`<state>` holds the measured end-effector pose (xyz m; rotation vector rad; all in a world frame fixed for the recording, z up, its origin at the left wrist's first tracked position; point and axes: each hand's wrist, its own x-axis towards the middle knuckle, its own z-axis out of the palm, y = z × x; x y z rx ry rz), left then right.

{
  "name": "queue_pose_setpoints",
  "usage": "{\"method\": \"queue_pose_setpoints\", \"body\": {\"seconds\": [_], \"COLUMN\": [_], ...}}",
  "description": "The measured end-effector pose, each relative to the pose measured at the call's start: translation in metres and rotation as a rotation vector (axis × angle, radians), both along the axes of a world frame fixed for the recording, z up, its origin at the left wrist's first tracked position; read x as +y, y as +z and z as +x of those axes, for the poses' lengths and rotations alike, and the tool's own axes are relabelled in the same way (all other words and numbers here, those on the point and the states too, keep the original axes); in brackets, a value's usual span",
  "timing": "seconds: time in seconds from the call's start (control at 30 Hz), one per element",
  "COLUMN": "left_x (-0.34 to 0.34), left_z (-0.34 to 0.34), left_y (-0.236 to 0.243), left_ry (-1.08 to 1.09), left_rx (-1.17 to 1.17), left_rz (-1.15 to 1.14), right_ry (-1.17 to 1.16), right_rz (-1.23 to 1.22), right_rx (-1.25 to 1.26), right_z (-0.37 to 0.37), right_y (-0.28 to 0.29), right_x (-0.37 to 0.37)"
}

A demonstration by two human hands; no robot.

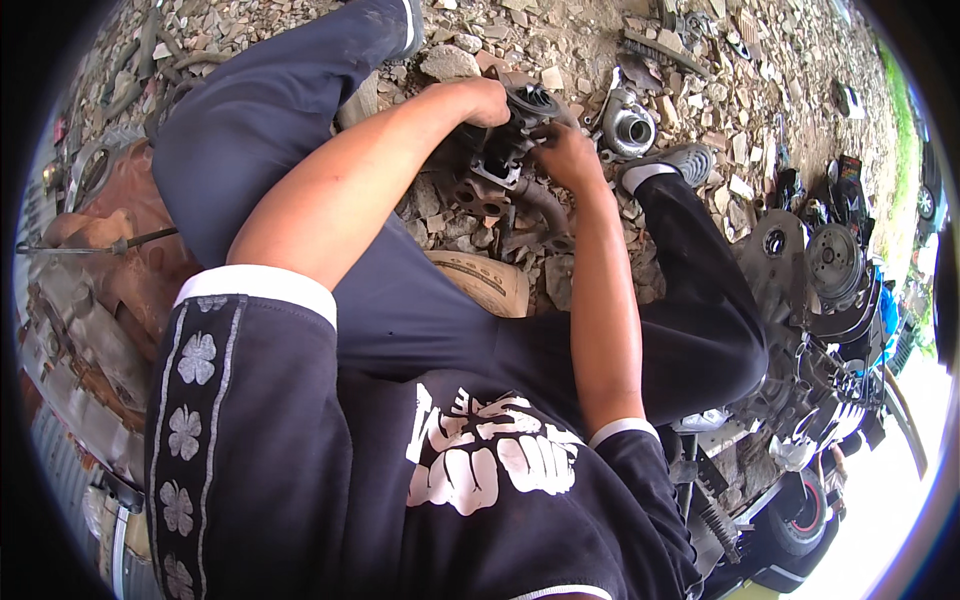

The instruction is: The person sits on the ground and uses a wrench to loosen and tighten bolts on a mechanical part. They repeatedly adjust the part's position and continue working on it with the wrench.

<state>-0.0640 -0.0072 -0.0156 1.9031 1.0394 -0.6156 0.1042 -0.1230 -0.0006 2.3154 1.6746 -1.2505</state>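
Note:
Between my legs, a dark, greasy turbo housing (497, 160) rests on the stones, with a round opening on top and a ported flange facing me. A curved pipe runs from its right side. My left hand (484, 102) grips its upper left edge, with the fingertips largely hidden. My right hand (567, 156) closes on the right side, thumb and fingers at the metal just below the round opening. A separate silver turbocharger (628, 126) lies on the gravel right of my right hand, next to my shoe.
Broken stones (735, 90) cover the ground. A wooden board (485, 283) lies between my thighs. Rusty engine parts (110, 215) sit at the left. Pulleys (833, 256) and other metal parts crowd the right, with a wheel (797, 515) at lower right. A brush (665, 50) lies at the back.

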Motion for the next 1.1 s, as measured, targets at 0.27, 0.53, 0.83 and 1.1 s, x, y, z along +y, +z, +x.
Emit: {"method": "queue_pose_setpoints", "body": {"seconds": [0.27, 0.53, 0.83, 1.1], "left_x": [-0.003, -0.005, -0.005, -0.003], "left_z": [0.012, 0.004, 0.005, 0.006], "left_y": [0.016, 0.009, 0.016, 0.024], "left_ry": [-0.052, -0.054, -0.078, -0.106], "left_rx": [0.020, 0.025, 0.024, 0.074], "left_rz": [-0.018, 0.029, 0.034, -0.008], "right_ry": [-0.060, -0.491, -0.347, -0.591], "right_rz": [0.247, 0.209, 0.432, 0.147], "right_rx": [-0.012, -0.014, -0.114, -0.040], "right_z": [0.042, 0.008, -0.025, -0.014], "right_y": [-0.049, -0.005, -0.048, -0.045], "right_x": [-0.048, -0.028, -0.027, -0.024]}}
